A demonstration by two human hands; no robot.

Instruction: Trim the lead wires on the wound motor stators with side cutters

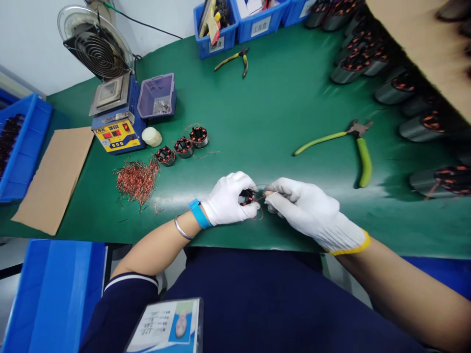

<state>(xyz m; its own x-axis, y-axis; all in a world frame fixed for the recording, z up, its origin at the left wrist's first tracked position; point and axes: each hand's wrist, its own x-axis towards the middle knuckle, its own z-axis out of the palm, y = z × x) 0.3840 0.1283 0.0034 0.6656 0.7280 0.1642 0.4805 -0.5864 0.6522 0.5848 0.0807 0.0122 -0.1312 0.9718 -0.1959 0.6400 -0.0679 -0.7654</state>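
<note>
My left hand, in a white glove, is closed around a small motor stator with black slots and copper windings. Thin copper wires run out of its right side. My gloved right hand pinches the ends of those wires between thumb and forefinger, just right of the stator. Part of the stator is covered by my left fingers. Three similar stators stand in a slanting row beyond my left hand, beside a heap of copper wire scraps.
Green-handled cutters lie at right, and smaller yellow-handled cutters near the blue bins. A blue and yellow soldering pot, a purple tray and a fan stand at left. Larger stators line the right side.
</note>
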